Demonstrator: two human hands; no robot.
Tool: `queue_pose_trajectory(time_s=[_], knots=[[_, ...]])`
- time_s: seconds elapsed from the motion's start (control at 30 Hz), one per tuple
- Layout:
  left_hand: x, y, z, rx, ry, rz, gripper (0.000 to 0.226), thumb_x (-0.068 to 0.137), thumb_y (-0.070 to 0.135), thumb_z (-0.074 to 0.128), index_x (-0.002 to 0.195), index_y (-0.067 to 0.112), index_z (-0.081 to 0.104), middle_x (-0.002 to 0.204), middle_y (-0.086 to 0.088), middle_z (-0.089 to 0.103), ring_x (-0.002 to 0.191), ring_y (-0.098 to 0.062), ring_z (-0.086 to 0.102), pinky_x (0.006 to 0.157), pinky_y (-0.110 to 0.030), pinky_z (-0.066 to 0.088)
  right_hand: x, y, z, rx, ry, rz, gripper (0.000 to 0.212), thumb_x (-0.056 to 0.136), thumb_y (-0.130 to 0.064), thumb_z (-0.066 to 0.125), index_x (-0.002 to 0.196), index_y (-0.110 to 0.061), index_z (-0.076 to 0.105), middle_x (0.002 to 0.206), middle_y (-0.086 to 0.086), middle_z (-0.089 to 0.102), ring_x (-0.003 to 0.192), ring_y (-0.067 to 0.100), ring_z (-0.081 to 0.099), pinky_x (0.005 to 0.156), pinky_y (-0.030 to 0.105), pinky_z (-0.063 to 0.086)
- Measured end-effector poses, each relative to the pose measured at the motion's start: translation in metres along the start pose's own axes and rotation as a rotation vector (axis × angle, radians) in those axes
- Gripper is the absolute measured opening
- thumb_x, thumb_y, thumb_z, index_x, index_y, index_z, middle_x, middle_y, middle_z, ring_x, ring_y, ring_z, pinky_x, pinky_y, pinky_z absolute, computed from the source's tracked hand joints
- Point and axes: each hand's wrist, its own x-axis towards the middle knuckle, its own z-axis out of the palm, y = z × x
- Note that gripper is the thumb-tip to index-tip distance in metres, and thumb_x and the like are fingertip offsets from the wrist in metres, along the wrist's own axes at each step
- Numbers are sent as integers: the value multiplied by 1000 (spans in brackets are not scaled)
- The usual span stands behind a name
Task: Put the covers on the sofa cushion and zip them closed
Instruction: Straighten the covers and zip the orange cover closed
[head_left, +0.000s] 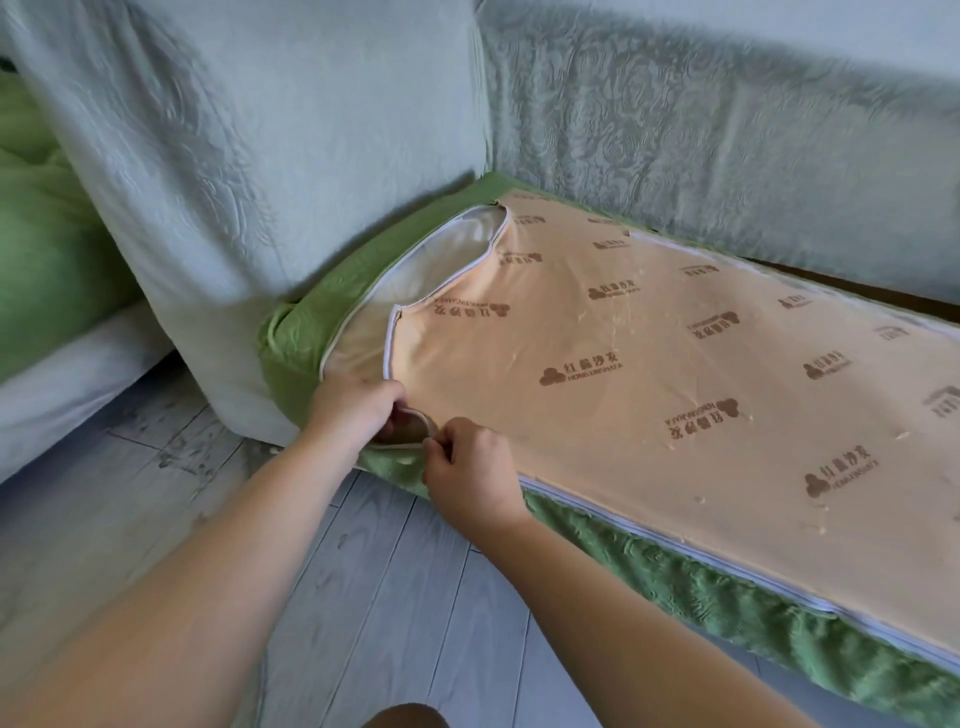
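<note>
Head view, cushion (457, 244) inside cover (623, 374), right hand (467, 470) pinching zip (404, 446)

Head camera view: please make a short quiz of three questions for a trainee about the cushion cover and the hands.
1. True or false: the zipper along the left end of the cushion stands open.
2. The cover's printed panel is: A green, B peach, C black.
3. Fill in: left hand and right hand meet at the cushion's near-left ____.
Key: 1 true; 2 B; 3 corner.
</note>
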Motion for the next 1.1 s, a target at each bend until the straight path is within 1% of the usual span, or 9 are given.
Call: queue_pose_trajectory(time_s=[0.13,0.23,0.43,0.6,0.67,0.73,0.8,0.9,1.1], knots=[[2,12,1,-168,-55,22,24,75,21,73,59,13,57,53,-3,57,53,-20,51,54,-24,38,9,-19,10,-10,-17,-35,15,88,-7,47,74,-5,46,78,21,60,69,31,52,57,34,35],[7,23,0,-210,-17,81,29,76,20,75,57,12,56,46,-3,51,43,-16,47,52,-24,37,16,-28,16,-14,-25,-31,13,87,-5,46,74,-5,46,75,18,54,68,27,45,56,31,30],[11,-18,-36,-55,158,72,32,78,21,73,54,12,52,60,-5,51,67,-24,47,61,-29,32,15,-29,27,15,-44,-68,16,88,-10,50,81,2,58,84,23,67,81,36,63,70,40,50],[19,-17,-41,-106,40,-38,23,72,17,77,62,9,59,63,-6,49,56,-17,38,46,-26,24,22,-49,39,47,-69,-83,15,88,-6,47,75,-4,55,87,26,67,83,40,64,71,43,50],[23,-14,-46,-91,22,-43,16,68,13,77,71,3,64,56,-5,47,56,-16,36,44,-25,22,29,-62,43,62,-60,-94,32,87,-3,46,60,-19,40,87,26,66,82,38,63,64,34,44],[26,-14,-50,-81,15,-34,20,68,9,74,57,10,57,35,1,37,46,-17,27,40,-23,20,33,-74,44,46,-48,-86,42,86,-2,46,54,-25,31,90,27,65,77,35,56,59,26,27],[29,-13,-51,-74,19,-30,33,69,10,74,49,12,47,37,-1,36,43,-17,27,37,-21,20,36,-78,44,40,-46,-67,30,85,-2,47,57,-13,45,93,28,65,79,36,53,56,23,21],[38,-11,-49,-136,48,-13,20,66,18,80,64,6,63,57,-10,48,57,-17,45,52,-22,32,36,-76,49,4,-51,-52,15,86,-6,48,77,-2,60,90,26,65,84,36,58,60,28,27],[39,-19,-45,-374,59,-24,31,70,9,77,50,12,54,53,-7,51,53,-19,46,55,-24,37,44,-75,52,162,-72,143,25,85,-8,48,62,-4,56,68,18,66,59,26,60,62,26,53]])
